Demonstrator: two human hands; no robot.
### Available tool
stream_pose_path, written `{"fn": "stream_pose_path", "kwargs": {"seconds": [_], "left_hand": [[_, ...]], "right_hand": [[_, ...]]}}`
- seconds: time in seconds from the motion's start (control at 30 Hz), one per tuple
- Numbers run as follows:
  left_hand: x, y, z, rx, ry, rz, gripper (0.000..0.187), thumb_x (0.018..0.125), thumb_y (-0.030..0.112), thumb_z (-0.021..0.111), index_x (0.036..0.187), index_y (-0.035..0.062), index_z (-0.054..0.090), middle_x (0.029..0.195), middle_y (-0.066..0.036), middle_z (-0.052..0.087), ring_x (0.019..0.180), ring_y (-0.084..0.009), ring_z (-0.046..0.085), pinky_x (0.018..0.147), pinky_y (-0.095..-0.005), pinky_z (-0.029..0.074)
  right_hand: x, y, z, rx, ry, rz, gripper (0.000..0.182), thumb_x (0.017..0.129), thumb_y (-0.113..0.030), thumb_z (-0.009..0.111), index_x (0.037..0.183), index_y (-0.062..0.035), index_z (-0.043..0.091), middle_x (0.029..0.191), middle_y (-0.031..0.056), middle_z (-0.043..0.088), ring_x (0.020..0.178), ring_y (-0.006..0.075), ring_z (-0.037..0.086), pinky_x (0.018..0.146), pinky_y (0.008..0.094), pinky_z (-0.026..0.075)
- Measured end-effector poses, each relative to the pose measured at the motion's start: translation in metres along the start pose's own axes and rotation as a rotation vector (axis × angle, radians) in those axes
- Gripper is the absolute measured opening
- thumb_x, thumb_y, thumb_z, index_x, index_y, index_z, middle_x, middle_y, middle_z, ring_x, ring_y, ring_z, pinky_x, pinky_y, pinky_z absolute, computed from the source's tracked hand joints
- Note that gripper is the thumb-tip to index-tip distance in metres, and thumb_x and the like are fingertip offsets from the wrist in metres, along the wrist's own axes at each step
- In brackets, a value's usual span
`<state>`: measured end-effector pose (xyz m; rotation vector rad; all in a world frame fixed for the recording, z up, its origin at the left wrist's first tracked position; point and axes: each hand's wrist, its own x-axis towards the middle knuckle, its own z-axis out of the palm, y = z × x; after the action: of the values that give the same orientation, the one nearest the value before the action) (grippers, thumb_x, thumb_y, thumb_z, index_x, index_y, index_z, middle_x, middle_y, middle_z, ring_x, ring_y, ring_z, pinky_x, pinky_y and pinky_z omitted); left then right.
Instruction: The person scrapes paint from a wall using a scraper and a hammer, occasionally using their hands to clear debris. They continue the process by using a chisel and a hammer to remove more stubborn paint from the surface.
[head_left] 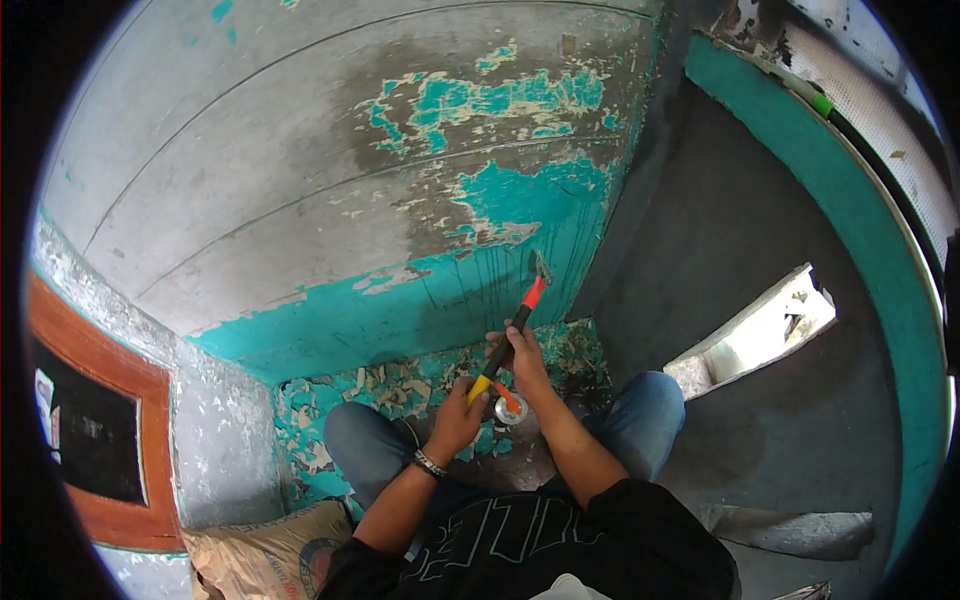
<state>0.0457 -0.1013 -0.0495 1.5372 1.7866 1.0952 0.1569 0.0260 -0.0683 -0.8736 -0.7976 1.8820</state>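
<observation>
A long scraper with a red neck and a black and yellow handle slants up from my lap, its blade over the teal paint low on the wall. Near the yellow end, the handle is wrapped by my left hand, with a bracelet at that wrist. My right hand grips the black part higher up. Just below the hands, a small round tin stands between my knees, with an orange object sticking out of it. Above the blade, teal patches cling to grey, partly bared wall.
Teal and pale paint flakes litter the floor along the wall. A paper sack lies at my lower left, near an orange-brown frame. To the right, a dark wall has a bright slot-shaped opening.
</observation>
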Motion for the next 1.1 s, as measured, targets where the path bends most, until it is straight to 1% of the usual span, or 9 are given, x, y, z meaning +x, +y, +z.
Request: {"fn": "stream_pose_path", "kwargs": {"seconds": [0.1, 0.33, 0.4, 0.63, 0.7, 0.8, 0.87, 0.93, 1.1], "left_hand": [[0.006, 0.001, 0.001, -0.009, -0.049, -0.047, 0.038, 0.094, 0.026, 0.054, 0.118, -0.0017, 0.047, 0.089, -0.020, 0.063, 0.075, -0.0282, 0.063, 0.066, -0.0370, 0.048], [0.009, 0.009, 0.018, -0.203, -0.359, -0.175, 0.045, 0.092, 0.033, 0.056, 0.122, 0.0000, 0.047, 0.090, -0.018, 0.064, 0.073, -0.0263, 0.064, 0.067, -0.0361, 0.049], [0.009, 0.013, 0.016, 0.060, -0.484, -0.037, 0.050, 0.091, 0.039, 0.056, 0.121, 0.0004, 0.048, 0.093, -0.019, 0.064, 0.077, -0.0270, 0.065, 0.068, -0.0354, 0.050], [0.019, 0.016, 0.019, -0.042, -0.381, -0.110, 0.052, 0.091, 0.042, 0.054, 0.119, -0.0017, 0.049, 0.098, -0.018, 0.064, 0.086, -0.0273, 0.065, 0.076, -0.0354, 0.049], [0.023, 0.014, 0.025, -0.236, -0.166, -0.069, 0.046, 0.090, 0.042, 0.055, 0.111, 0.0004, 0.054, 0.097, -0.018, 0.064, 0.083, -0.0299, 0.064, 0.074, -0.0375, 0.049], [0.032, 0.013, 0.039, -0.435, -0.071, -0.085, 0.042, 0.093, 0.038, 0.053, 0.108, -0.0011, 0.055, 0.093, -0.013, 0.063, 0.084, -0.0218, 0.062, 0.074, -0.0339, 0.048], [0.040, 0.003, 0.048, -0.591, 0.028, -0.064, 0.039, 0.094, 0.036, 0.052, 0.106, -0.0013, 0.055, 0.091, -0.010, 0.063, 0.084, -0.0185, 0.061, 0.073, -0.0320, 0.047], [0.047, -0.002, 0.046, -0.803, -0.095, -0.191, 0.032, 0.096, 0.029, 0.051, 0.106, -0.0009, 0.056, 0.088, -0.005, 0.059, 0.079, -0.0121, 0.057, 0.069, -0.0269, 0.047], [0.059, 0.004, 0.038, -0.766, 0.079, -0.230, 0.027, 0.095, 0.029, 0.052, 0.096, 0.0017, 0.055, 0.082, -0.003, 0.058, 0.071, -0.0092, 0.055, 0.065, -0.0256, 0.046]], "right_hand": [[-0.005, -0.010, 0.005, -0.002, 0.004, 0.007, 0.036, 0.098, -0.026, 0.044, 0.128, -0.0067, 0.038, 0.092, 0.0087, 0.060, 0.077, 0.0188, 0.061, 0.064, 0.0333, 0.051], [-0.024, -0.035, 0.003, 0.031, 0.051, -0.121, 0.034, 0.099, -0.021, 0.044, 0.129, -0.0081, 0.037, 0.084, 0.0048, 0.051, 0.062, 0.0136, 0.052, 0.055, 0.0302, 0.047], [-0.032, -0.033, -0.007, 0.012, 0.057, -0.076, 0.033, 0.098, -0.021, 0.045, 0.128, -0.0089, 0.037, 0.084, 0.0040, 0.051, 0.057, 0.0119, 0.049, 0.051, 0.0290, 0.045], [-0.048, -0.047, -0.027, -0.076, 0.004, 0.064, 0.026, 0.097, -0.028, 0.050, 0.111, -0.0071, 0.049, 0.074, 0.0006, 0.050, 0.049, 0.0079, 0.046, 0.042, 0.0236, 0.038], [-0.054, -0.056, -0.028, -0.100, -0.020, 0.101, 0.025, 0.096, -0.030, 0.050, 0.100, -0.0054, 0.053, 0.071, 0.0009, 0.051, 0.048, 0.0077, 0.046, 0.040, 0.0227, 0.038], [-0.057, -0.047, -0.037, -0.092, -0.117, 0.212, 0.028, 0.096, -0.033, 0.049, 0.092, -0.0062, 0.054, 0.067, 0.0005, 0.052, 0.046, 0.0082, 0.045, 0.040, 0.0224, 0.037], [-0.060, -0.029, -0.038, -0.102, -0.186, 0.242, 0.031, 0.097, -0.035, 0.047, 0.094, -0.0046, 0.053, 0.068, 0.0012, 0.052, 0.044, 0.0088, 0.044, 0.039, 0.0228, 0.037], [-0.063, -0.013, -0.036, -0.111, -0.307, 0.346, 0.033, 0.096, -0.037, 0.045, 0.099, -0.0045, 0.051, 0.070, 0.0025, 0.053, 0.044, 0.0099, 0.045, 0.040, 0.0229, 0.037], [-0.078, 0.004, -0.023, -0.245, -0.366, 0.251, 0.031, 0.097, -0.035, 0.045, 0.110, -0.0073, 0.046, 0.070, 0.0026, 0.053, 0.050, 0.0114, 0.050, 0.046, 0.0243, 0.042]]}}
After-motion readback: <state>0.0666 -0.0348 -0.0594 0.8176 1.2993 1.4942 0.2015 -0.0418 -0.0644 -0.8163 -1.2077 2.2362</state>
